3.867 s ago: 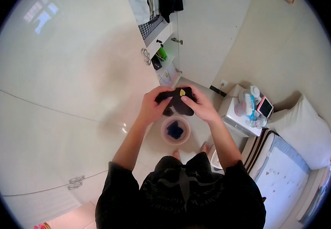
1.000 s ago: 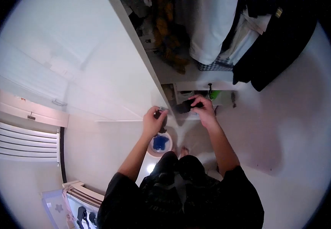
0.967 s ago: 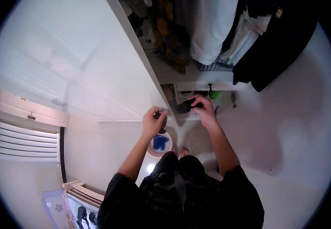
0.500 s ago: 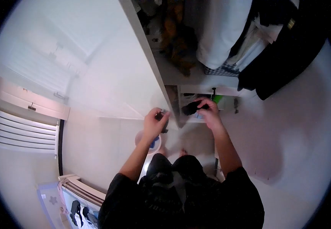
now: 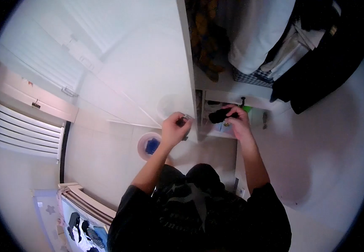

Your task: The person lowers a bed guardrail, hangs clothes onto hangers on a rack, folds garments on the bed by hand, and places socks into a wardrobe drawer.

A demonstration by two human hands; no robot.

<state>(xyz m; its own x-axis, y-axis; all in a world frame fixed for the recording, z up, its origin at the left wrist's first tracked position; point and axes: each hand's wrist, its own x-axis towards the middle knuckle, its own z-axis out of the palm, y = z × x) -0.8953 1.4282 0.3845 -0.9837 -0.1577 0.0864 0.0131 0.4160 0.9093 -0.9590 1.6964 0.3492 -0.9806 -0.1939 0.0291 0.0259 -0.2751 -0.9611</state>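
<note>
My right hand (image 5: 239, 125) pinches a small bunched black cloth (image 5: 219, 116), held above an open drawer (image 5: 220, 132) of mixed items. A green item (image 5: 246, 109) shows just behind those fingers. My left hand (image 5: 175, 129) is closed, thumb against fingers, beside the edge of the white cabinet door (image 5: 148, 75). Between its fingertips is a small object (image 5: 186, 119), pale on top, with a dark part hanging below; I cannot make out its kind. Left of that forearm, a pink bucket (image 5: 140, 147) stands on the floor with blue cloth (image 5: 151, 146) inside.
Above the drawer, white clothes (image 5: 257, 38) and a long black garment (image 5: 307, 80) hang in the cabinet, over a checkered box (image 5: 253, 77). A white slatted panel (image 5: 24, 132) is at far left. Several clothes (image 5: 85, 233) lie at lower left.
My view has shifted, so the door and drawer sit further right and more of the bucket shows. Both hands keep their holds, and my left hand is nearer the door edge.
</note>
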